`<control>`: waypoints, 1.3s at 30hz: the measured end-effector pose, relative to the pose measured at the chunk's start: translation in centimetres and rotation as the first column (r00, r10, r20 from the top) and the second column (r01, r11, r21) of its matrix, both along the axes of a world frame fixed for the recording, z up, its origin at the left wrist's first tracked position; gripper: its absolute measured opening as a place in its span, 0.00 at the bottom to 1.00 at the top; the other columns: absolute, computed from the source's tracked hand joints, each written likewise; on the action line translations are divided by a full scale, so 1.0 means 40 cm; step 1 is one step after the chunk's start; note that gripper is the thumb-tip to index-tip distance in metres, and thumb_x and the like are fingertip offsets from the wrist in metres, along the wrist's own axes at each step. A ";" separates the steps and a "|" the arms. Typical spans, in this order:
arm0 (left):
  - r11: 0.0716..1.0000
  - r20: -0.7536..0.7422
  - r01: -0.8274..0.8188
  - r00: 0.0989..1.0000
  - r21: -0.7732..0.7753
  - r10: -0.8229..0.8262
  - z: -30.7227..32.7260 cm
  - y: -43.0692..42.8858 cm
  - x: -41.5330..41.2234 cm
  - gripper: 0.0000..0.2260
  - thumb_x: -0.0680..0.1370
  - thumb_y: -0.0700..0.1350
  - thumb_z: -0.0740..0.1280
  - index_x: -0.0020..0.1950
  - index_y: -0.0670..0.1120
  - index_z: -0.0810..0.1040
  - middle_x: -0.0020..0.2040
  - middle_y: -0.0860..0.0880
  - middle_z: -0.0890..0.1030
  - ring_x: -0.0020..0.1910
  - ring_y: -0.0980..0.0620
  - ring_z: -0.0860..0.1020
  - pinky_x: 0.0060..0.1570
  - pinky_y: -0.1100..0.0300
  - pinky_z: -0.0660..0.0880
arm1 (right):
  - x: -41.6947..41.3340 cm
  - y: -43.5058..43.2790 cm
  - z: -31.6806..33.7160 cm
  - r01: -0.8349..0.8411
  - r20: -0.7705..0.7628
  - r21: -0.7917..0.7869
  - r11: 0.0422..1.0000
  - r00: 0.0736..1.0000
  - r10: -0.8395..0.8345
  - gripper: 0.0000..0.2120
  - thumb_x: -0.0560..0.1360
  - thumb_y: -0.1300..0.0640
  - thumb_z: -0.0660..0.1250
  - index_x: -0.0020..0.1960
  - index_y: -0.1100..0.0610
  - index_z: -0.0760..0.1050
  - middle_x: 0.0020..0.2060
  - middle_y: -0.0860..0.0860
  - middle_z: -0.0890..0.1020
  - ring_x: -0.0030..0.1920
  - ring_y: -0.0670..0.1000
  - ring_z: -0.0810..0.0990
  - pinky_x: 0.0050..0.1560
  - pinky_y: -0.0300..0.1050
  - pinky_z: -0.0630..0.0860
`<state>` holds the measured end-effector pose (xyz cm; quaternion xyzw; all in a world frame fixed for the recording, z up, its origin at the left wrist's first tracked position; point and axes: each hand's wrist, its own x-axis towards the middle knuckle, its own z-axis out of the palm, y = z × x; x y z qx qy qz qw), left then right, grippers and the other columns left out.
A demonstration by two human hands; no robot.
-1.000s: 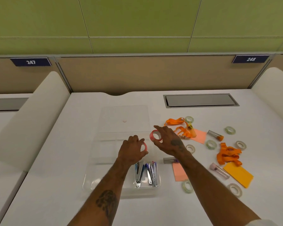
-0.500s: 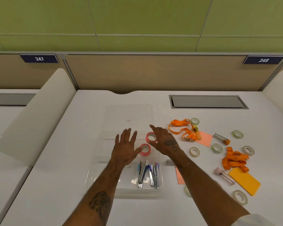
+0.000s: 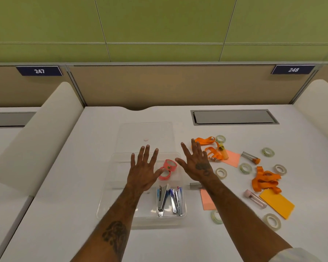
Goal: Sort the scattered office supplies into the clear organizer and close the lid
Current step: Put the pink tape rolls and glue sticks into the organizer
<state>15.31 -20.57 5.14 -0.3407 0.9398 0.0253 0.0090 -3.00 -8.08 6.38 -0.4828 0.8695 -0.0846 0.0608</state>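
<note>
The left hand [image 3: 144, 173] and right hand [image 3: 197, 165] hovered spread and empty over the clear organizer [image 3: 119, 171] on the bench [image 3: 64, 205]. Scattered clear tape rolls [image 3: 221, 173] could roll away if grabbed hastily; trailing orange lanyards [image 3: 265, 180] might block the lid [image 3: 146, 132].

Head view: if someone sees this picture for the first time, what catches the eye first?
Two spread hands, the left hand and the right hand, hover over the clear organizer on the white desk, holding nothing. Between them two pink tape rolls lie in the organizer, with metal tools in its near right compartment. To the right, orange lanyards, pale tape rolls and an orange card lie scattered.
</note>
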 end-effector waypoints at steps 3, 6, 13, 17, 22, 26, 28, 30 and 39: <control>1.000 -0.019 0.014 1.000 0.000 -0.014 -0.002 0.003 0.002 0.43 0.62 0.74 0.21 0.75 0.58 0.31 0.79 0.47 0.35 0.78 0.44 0.36 0.74 0.38 0.36 | 0.003 0.015 -0.006 0.031 -0.017 -0.001 1.000 0.999 -0.031 0.50 0.61 0.24 0.21 0.78 0.44 0.41 0.78 0.56 0.40 0.78 0.59 0.40 0.74 0.64 0.46; 0.999 -0.033 0.041 0.999 0.007 -0.041 -0.005 0.011 0.000 0.43 0.63 0.74 0.22 0.75 0.57 0.32 0.79 0.46 0.35 0.78 0.44 0.36 0.73 0.40 0.34 | 0.003 0.037 -0.006 0.060 -0.012 -0.008 0.998 0.998 -0.061 0.49 0.62 0.24 0.22 0.78 0.44 0.42 0.78 0.57 0.41 0.78 0.59 0.40 0.74 0.64 0.44; 0.986 -0.036 0.167 0.985 -0.011 -0.167 -0.009 0.060 -0.042 0.39 0.68 0.73 0.26 0.76 0.56 0.32 0.79 0.46 0.37 0.78 0.44 0.37 0.73 0.39 0.38 | -0.020 0.145 -0.013 0.161 -0.030 0.017 0.987 0.987 -0.161 0.38 0.73 0.28 0.37 0.78 0.45 0.42 0.78 0.58 0.42 0.78 0.59 0.40 0.74 0.65 0.47; 0.974 -0.037 0.225 0.974 -0.003 -0.225 -0.012 0.106 -0.089 0.36 0.72 0.72 0.32 0.76 0.57 0.31 0.79 0.47 0.36 0.78 0.45 0.36 0.74 0.40 0.38 | -0.042 0.230 -0.027 0.219 -0.028 0.021 0.975 0.975 -0.219 0.38 0.73 0.29 0.38 0.78 0.45 0.43 0.78 0.57 0.42 0.78 0.59 0.40 0.73 0.65 0.49; 0.952 -0.072 0.306 0.950 0.003 -0.305 -0.018 0.169 -0.148 0.34 0.77 0.69 0.43 0.78 0.57 0.38 0.80 0.46 0.40 0.79 0.45 0.39 0.74 0.40 0.41 | -0.072 0.342 -0.042 0.303 -0.019 0.045 0.952 0.953 -0.303 0.41 0.69 0.27 0.31 0.78 0.44 0.44 0.78 0.57 0.43 0.78 0.59 0.42 0.73 0.65 0.50; 0.942 -0.045 0.335 0.942 0.017 -0.334 -0.025 0.222 -0.198 0.34 0.76 0.70 0.42 0.78 0.57 0.37 0.80 0.46 0.40 0.79 0.46 0.39 0.74 0.39 0.41 | -0.094 0.426 -0.048 0.348 -0.042 0.085 0.934 0.937 -0.346 0.45 0.68 0.27 0.28 0.78 0.46 0.50 0.78 0.59 0.49 0.78 0.60 0.48 0.72 0.64 0.55; 0.938 -0.041 0.346 0.938 0.026 -0.345 -0.033 0.249 -0.217 0.35 0.76 0.70 0.43 0.78 0.57 0.37 0.80 0.46 0.41 0.79 0.46 0.39 0.74 0.40 0.41 | -0.102 0.460 -0.053 0.360 -0.020 0.081 0.929 0.933 -0.359 0.44 0.70 0.27 0.31 0.78 0.48 0.54 0.77 0.60 0.53 0.77 0.62 0.51 0.71 0.65 0.57; 0.933 -0.021 0.358 0.934 0.034 -0.357 -0.045 0.271 -0.234 0.34 0.77 0.70 0.44 0.78 0.56 0.38 0.80 0.46 0.41 0.79 0.46 0.39 0.74 0.40 0.41 | -0.109 0.491 -0.063 0.368 -0.016 0.081 0.926 0.930 -0.368 0.40 0.74 0.30 0.39 0.76 0.51 0.60 0.75 0.63 0.59 0.75 0.64 0.58 0.67 0.66 0.63; 0.920 -0.010 0.336 0.940 0.201 -0.341 -0.081 0.340 -0.286 0.36 0.78 0.68 0.50 0.79 0.54 0.38 0.81 0.46 0.45 0.79 0.44 0.48 0.75 0.43 0.55 | -0.175 0.582 -0.116 0.322 0.020 0.012 0.947 0.946 -0.323 0.18 0.78 0.56 0.63 0.67 0.60 0.73 0.60 0.63 0.76 0.57 0.64 0.76 0.47 0.55 0.77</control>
